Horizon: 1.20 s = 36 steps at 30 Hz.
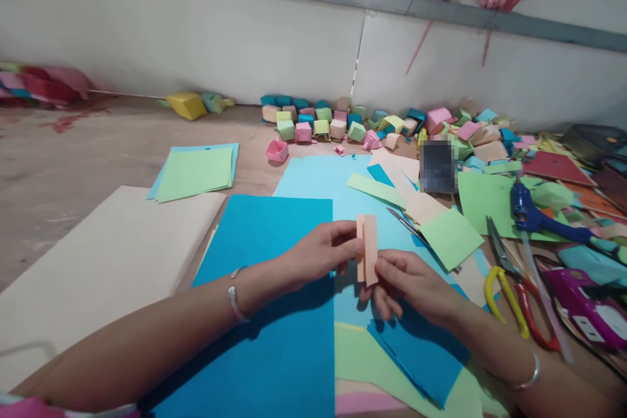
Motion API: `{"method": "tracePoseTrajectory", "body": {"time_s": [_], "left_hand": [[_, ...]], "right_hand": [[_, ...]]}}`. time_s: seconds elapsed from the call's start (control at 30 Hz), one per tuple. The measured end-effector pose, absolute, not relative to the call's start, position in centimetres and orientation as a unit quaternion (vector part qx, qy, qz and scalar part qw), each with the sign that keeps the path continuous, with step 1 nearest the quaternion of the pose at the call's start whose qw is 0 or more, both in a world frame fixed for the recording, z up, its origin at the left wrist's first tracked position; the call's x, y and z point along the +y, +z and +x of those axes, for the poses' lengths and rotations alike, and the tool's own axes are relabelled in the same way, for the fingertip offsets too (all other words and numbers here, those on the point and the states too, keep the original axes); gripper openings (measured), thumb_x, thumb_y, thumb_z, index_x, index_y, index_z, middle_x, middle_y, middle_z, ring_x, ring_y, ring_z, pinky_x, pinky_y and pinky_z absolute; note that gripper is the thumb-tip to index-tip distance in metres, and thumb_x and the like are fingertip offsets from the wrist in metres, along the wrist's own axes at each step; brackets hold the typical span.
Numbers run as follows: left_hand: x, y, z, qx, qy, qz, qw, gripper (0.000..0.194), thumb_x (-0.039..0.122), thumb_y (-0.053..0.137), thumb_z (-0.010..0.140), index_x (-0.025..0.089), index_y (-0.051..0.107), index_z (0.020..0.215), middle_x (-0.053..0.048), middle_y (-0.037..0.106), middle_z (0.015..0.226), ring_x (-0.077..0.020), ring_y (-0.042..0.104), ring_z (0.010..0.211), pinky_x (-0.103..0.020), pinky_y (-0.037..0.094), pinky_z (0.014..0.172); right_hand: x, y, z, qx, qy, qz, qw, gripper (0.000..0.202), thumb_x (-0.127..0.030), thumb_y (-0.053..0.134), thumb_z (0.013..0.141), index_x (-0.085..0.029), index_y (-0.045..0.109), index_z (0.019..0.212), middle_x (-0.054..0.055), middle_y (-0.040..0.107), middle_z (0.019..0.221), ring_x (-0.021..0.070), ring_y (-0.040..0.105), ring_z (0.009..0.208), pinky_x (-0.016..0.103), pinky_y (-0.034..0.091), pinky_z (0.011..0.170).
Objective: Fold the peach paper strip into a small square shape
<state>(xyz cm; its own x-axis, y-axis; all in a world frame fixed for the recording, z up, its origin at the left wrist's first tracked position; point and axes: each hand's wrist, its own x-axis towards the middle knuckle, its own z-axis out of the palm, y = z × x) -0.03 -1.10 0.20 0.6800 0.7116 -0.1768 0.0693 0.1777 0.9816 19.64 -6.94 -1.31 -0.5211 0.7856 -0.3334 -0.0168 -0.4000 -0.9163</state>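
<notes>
Holding a small folded peach strip (367,249) upright between both hands, above the blue sheet (267,287). Left hand (321,253) pinches the strip's left edge between thumb and fingertips; right hand (409,287) closes on its lower end from below. Strip shows a lengthwise crease down the middle, flaps not quite flush.

Risks, as judged:
- Grip is light and at the edges only; an uneven squeeze may skew the crease or let the flaps spring apart
- Strip sits clear of the table, unsupported, so any pressing in the air may bend it across its length
- If it slips it falls among loose sheets; a green square (450,236) and other offcuts lie just beside, easy to lose it among them
- Scissors (509,287) lie open-bladed near the right wrist, glue gun (543,219) beyond; a sideways sweep of that arm could catch either
- Paper boxes (318,124) by the wall are well apart, no hazard
</notes>
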Motion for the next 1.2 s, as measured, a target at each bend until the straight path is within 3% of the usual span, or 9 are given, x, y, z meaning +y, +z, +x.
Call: {"method": "tracePoseTrajectory", "body": {"time_s": [0.13,0.23,0.43,0.5,0.63,0.8,0.9,1.07,1.2], "left_hand": [[-1.9,0.7,0.2,0.296,0.210,0.615,0.700,0.030,0.042,0.060,0.087,0.015,0.066,0.098,-0.005,0.061,0.084,-0.0116,0.052,0.066,-0.026,0.041,0.060],[-2.3,0.6,0.3,0.291,0.191,0.597,0.723,0.033,0.044,0.066,0.083,0.013,0.067,0.095,-0.008,0.064,0.087,-0.0135,0.054,0.069,-0.028,0.041,0.064],[-2.3,0.2,0.5,0.374,0.247,0.572,0.686,0.022,0.035,0.065,0.080,0.015,0.057,0.078,0.000,0.057,0.069,-0.0109,0.050,0.063,-0.024,0.036,0.058],[-2.3,0.3,0.6,0.405,0.262,0.602,0.637,0.011,0.025,0.061,0.079,0.016,0.055,0.075,0.003,0.053,0.065,-0.0099,0.047,0.059,-0.023,0.034,0.055],[-2.3,0.5,0.6,0.386,0.264,0.638,0.612,0.001,0.017,0.055,0.077,0.016,0.056,0.078,0.002,0.055,0.069,-0.0102,0.049,0.061,-0.023,0.037,0.056],[-2.5,-0.1,0.4,0.385,0.273,0.653,0.593,0.019,0.015,0.051,0.079,0.018,0.050,0.098,0.000,0.061,0.087,-0.0084,0.050,0.055,-0.023,0.038,0.051],[-2.5,-0.2,0.3,0.392,0.244,0.681,0.569,0.020,0.009,0.046,0.077,0.019,0.050,0.094,0.001,0.062,0.083,-0.0090,0.051,0.053,-0.023,0.037,0.051],[-2.6,0.3,0.3,0.395,0.234,0.727,0.511,0.029,0.003,0.039,0.072,0.018,0.063,0.080,-0.004,0.065,0.083,-0.0164,0.059,0.079,-0.028,0.043,0.071],[-2.7,0.8,0.3,0.423,0.229,0.711,0.513,0.023,0.015,0.043,0.081,0.017,0.063,0.091,-0.004,0.063,0.083,-0.0153,0.053,0.070,-0.028,0.040,0.064]], "right_hand": [[-7.5,-1.3,19.0,-0.510,0.722,-0.410,0.226,0.052,-0.058,0.040,0.096,-0.012,0.060,0.081,0.002,0.063,0.058,0.0053,0.049,0.038,0.018,0.034,0.038],[-7.7,-1.4,19.0,-0.538,0.692,-0.435,0.208,0.050,-0.059,0.040,0.095,-0.014,0.058,0.088,0.002,0.064,0.062,0.0054,0.048,0.037,0.018,0.032,0.036],[-7.4,-0.9,20.0,-0.614,0.548,-0.527,0.213,0.025,-0.035,0.069,0.081,-0.017,0.054,0.070,-0.005,0.052,0.054,0.0070,0.048,0.045,0.021,0.034,0.044],[-7.1,-0.6,20.4,-0.614,0.512,-0.543,0.257,0.021,-0.030,0.074,0.075,-0.017,0.059,0.081,-0.006,0.052,0.061,0.0089,0.052,0.054,0.021,0.038,0.049],[-6.7,-0.5,20.7,-0.556,0.555,-0.524,0.329,0.024,-0.030,0.061,0.086,-0.018,0.058,0.107,-0.004,0.056,0.069,0.0111,0.059,0.057,0.024,0.046,0.052],[-6.7,-1.2,20.6,-0.544,0.558,-0.495,0.383,0.033,-0.027,0.060,0.088,-0.020,0.056,0.121,-0.002,0.061,0.075,0.0122,0.063,0.062,0.024,0.050,0.055],[-6.8,-1.3,20.5,-0.567,0.535,-0.495,0.384,0.037,-0.028,0.057,0.091,-0.022,0.056,0.127,0.000,0.064,0.079,0.0122,0.063,0.064,0.025,0.051,0.056],[-7.1,-1.3,20.5,-0.633,0.455,-0.495,0.384,0.022,-0.024,0.060,0.089,-0.024,0.066,0.111,0.003,0.068,0.091,0.0147,0.066,0.071,0.027,0.053,0.062],[-7.1,-1.4,20.9,-0.662,0.411,-0.491,0.390,0.012,-0.018,0.055,0.089,-0.022,0.065,0.094,0.004,0.068,0.092,0.0153,0.066,0.074,0.027,0.053,0.066]]}}
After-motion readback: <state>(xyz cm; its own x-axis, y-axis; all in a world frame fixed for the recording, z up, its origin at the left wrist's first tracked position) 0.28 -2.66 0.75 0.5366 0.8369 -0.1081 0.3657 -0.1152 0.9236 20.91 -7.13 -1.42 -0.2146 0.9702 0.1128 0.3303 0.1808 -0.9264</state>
